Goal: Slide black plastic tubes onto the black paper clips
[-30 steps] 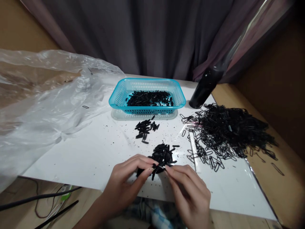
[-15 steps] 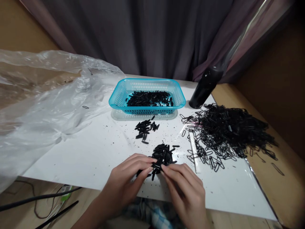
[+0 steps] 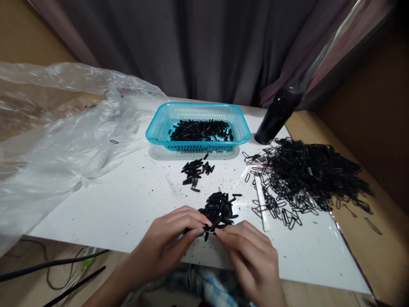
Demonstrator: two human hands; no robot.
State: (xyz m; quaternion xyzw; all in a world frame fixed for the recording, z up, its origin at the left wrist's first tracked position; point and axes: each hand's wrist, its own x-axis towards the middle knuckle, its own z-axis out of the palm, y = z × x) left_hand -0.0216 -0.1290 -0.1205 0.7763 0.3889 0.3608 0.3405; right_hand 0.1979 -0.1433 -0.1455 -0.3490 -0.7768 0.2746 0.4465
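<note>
Left hand (image 3: 172, 241) and right hand (image 3: 252, 253): fingertips pinched together on one small black piece (image 3: 211, 230), probably a sleeved clip, at 6 o'clock of the near pile (image 3: 219, 209), kept close for picking. Basket (image 3: 153, 132) at 12; clips (image 3: 306, 175) at 2.

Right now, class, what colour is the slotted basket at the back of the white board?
Turquoise blue basket, clearest in the head view.

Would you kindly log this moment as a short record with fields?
left hand: fingertips pinch a small black piece at the near pile
right hand: fingertips meet the left's on that piece
near pile: black pieces on the white sheet
basket: blue, holds black pieces
clip heap: black wire clips, at right
plastic bag: clear, at left
</note>
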